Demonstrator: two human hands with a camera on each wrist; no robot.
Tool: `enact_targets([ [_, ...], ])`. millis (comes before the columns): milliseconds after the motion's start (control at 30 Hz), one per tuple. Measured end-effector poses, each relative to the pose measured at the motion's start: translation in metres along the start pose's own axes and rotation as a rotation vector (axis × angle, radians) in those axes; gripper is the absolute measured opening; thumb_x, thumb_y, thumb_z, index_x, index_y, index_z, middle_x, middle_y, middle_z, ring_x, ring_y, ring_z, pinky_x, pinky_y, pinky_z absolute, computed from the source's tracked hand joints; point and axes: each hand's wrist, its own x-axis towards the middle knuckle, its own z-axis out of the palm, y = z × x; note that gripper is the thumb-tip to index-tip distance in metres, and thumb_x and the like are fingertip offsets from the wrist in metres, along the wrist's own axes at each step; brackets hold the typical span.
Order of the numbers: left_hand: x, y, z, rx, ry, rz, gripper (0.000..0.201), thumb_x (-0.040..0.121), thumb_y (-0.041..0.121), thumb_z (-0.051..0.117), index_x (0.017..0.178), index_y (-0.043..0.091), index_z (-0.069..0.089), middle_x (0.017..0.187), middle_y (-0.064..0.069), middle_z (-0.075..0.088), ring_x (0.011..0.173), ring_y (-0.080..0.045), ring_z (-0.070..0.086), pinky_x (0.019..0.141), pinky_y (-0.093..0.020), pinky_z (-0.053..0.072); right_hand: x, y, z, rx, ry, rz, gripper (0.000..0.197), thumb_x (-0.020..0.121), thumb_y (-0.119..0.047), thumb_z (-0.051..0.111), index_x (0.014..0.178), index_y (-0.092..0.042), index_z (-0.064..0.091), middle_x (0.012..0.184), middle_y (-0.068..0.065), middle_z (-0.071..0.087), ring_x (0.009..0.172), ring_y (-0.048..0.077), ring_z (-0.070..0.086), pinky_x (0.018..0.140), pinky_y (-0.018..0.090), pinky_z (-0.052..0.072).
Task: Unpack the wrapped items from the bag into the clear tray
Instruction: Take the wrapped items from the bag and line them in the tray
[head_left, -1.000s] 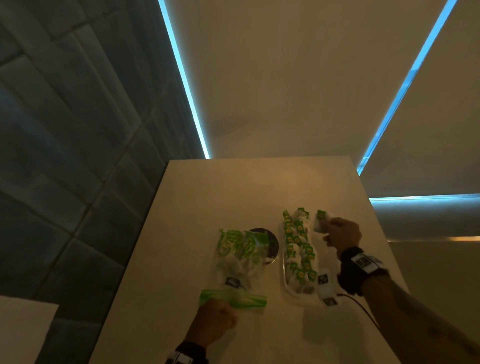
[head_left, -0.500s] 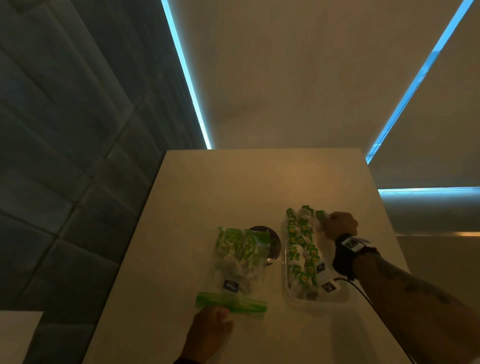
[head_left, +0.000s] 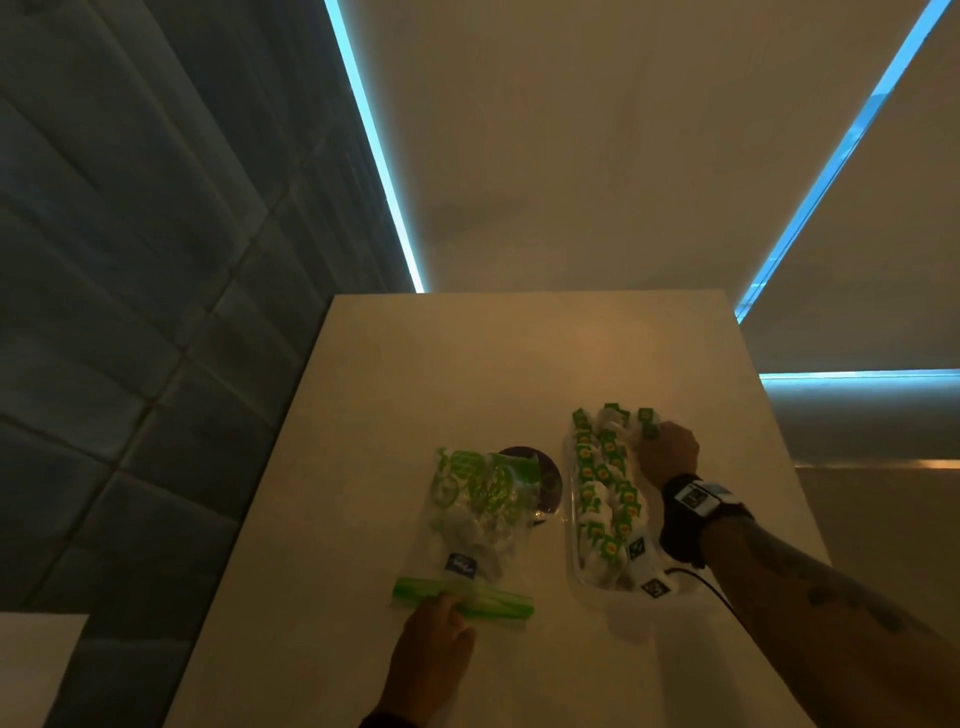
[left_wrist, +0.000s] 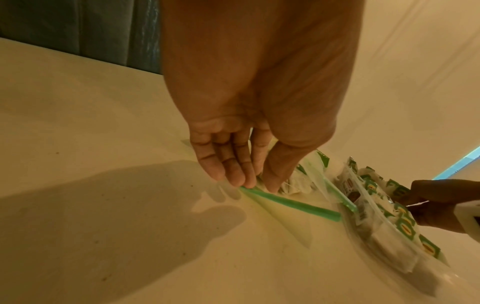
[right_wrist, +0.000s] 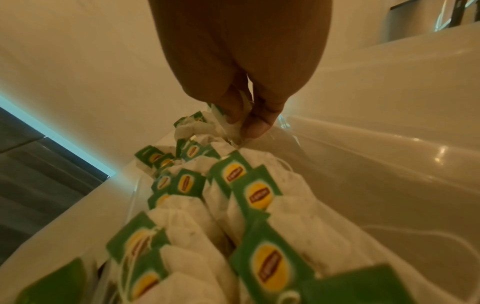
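Tea bag (right_wrist: 232, 130), pinched by right hand (head_left: 667, 457) fingers (right_wrist: 230, 111), has been lowered into tray (head_left: 570, 499) beneath them; bag (head_left: 467, 525) pinched by left hand (head_left: 434, 639).

zip bag (head_left: 478, 514): clear, green seal, flat, left | clear tray (head_left: 597, 587): right, just beside | tea sachets (head_left: 605, 483): green-tagged, filling tray

Both hands are down and both are pinching, left near, right stretched far.

The left hand (head_left: 434, 649) sits low with its fingers (left_wrist: 233, 176) almost straight and packed together. Their tips and the thumb (left_wrist: 272, 179) nip one end of the bag (head_left: 478, 509) at its zip strip (left_wrist: 293, 203), palm raised above the pinch. The right hand (head_left: 667, 457) is knuckles up, bunched like a loose fist. Its thumb and forefinger clamp a wrapped item (right_wrist: 232, 128) right at the tips, bare forearm trailing long behind the pinch.
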Motion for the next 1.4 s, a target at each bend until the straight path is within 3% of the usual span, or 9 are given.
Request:
enact_targets([
  [333, -0.007, 0.005, -0.004, -0.018, 0.050, 0.032, 0.036, 0.085, 0.017, 0.053, 0.120, 0.024, 0.061, 0.110, 0.000, 0.062, 0.104, -0.017, 0.060, 0.090, -0.028, 0.046, -0.010, 0.011, -0.015, 0.181, 0.008, 0.035, 0.049, 0.095, -0.009, 0.053, 0.139, 0.008, 0.041, 0.145, 0.026, 0.041, 0.134, 0.039, 0.038, 0.111, 0.038, 0.028],
  [533, -0.008, 0.001, 0.001, -0.068, 0.041, 0.102, 0.045, 0.076, 0.025, 0.047, 0.119, 0.024, 0.058, 0.122, 0.001, 0.053, 0.121, -0.017, 0.051, 0.103, -0.031, 0.042, -0.082, -0.028, -0.034, 0.380, 0.257, -0.278, 0.019, 0.090, -0.006, 0.061, 0.109, -0.006, 0.065, 0.107, 0.015, 0.064, 0.096, 0.028, 0.060, 0.082, 0.027, 0.044],
  [600, -0.007, 0.005, 0.002, -0.012, 0.076, 0.129, 0.044, 0.085, 0.019, 0.047, 0.128, 0.019, 0.054, 0.136, -0.002, 0.046, 0.131, -0.019, 0.041, 0.111, -0.028, 0.032, -0.136, -0.043, -0.028, 0.330, -0.053, -0.545, 0.006, 0.088, -0.018, 0.066, 0.093, -0.022, 0.067, 0.092, -0.004, 0.065, 0.077, 0.010, 0.059, 0.071, 0.024, 0.046],
  [700, -0.001, 0.015, 0.003, 0.032, 0.153, 0.199, 0.047, 0.088, 0.017, 0.041, 0.134, 0.010, 0.051, 0.142, -0.009, 0.044, 0.134, -0.024, 0.039, 0.113, -0.029, 0.027, -0.199, -0.047, 0.000, -0.145, -0.587, -0.783, 0.055, 0.075, -0.061, 0.062, 0.119, -0.030, 0.055, 0.119, -0.015, 0.051, 0.099, 0.009, 0.054, 0.082, 0.030, 0.050],
  [833, 0.011, 0.027, 0.003, 0.053, 0.241, 0.269, 0.030, 0.093, 0.011, 0.042, 0.112, 0.006, 0.064, 0.116, -0.013, 0.062, 0.110, -0.026, 0.060, 0.097, -0.032, 0.048, -0.208, -0.053, 0.024, -0.349, -0.533, -0.828, 0.024, 0.090, -0.018, 0.050, 0.113, -0.013, 0.053, 0.119, 0.007, 0.052, 0.105, 0.032, 0.055, 0.079, 0.043, 0.050],
  [967, 0.028, 0.034, 0.000, 0.182, -0.126, 0.230, 0.041, 0.084, 0.022, 0.035, 0.068, 0.015, 0.072, 0.062, -0.002, 0.066, 0.056, -0.019, 0.067, 0.046, -0.027, 0.054, -0.203, -0.053, 0.022, -0.299, -0.547, -0.984, 0.041, 0.079, 0.005, 0.044, 0.115, -0.011, 0.057, 0.116, 0.010, 0.059, 0.102, 0.034, 0.057, 0.078, 0.046, 0.050],
  [1100, 0.038, 0.052, -0.016, 0.333, -0.376, 0.192, 0.043, 0.104, 0.025, 0.029, 0.144, 0.012, 0.034, 0.150, -0.007, 0.035, 0.138, -0.023, 0.033, 0.114, -0.031, 0.025, -0.201, -0.051, 0.014, -0.258, -0.568, -1.032, 0.054, 0.076, 0.010, 0.044, 0.126, -0.008, 0.058, 0.127, 0.013, 0.060, 0.115, 0.035, 0.056, 0.092, 0.048, 0.049],
  [1200, 0.051, 0.060, -0.020, 0.445, -0.471, 0.166, 0.059, 0.102, 0.037, 0.035, 0.151, 0.014, 0.011, 0.159, -0.008, 0.012, 0.146, -0.027, 0.015, 0.119, -0.036, 0.014, -0.202, -0.045, 0.015, -0.260, -0.549, -1.017, 0.051, 0.079, 0.008, 0.043, 0.123, -0.011, 0.060, 0.125, 0.009, 0.063, 0.114, 0.030, 0.057, 0.093, 0.045, 0.049],
  [1400, 0.078, 0.067, -0.026, 0.388, -0.510, 0.016, 0.054, 0.101, 0.026, 0.040, 0.149, 0.007, 0.022, 0.156, -0.014, 0.024, 0.142, -0.029, 0.027, 0.111, -0.030, 0.026, -0.197, -0.044, 0.021, -0.336, -0.421, -0.929, 0.019, 0.090, -0.008, 0.044, 0.105, -0.017, 0.052, 0.099, 0.005, 0.061, 0.090, 0.027, 0.057, 0.070, 0.044, 0.052],
])
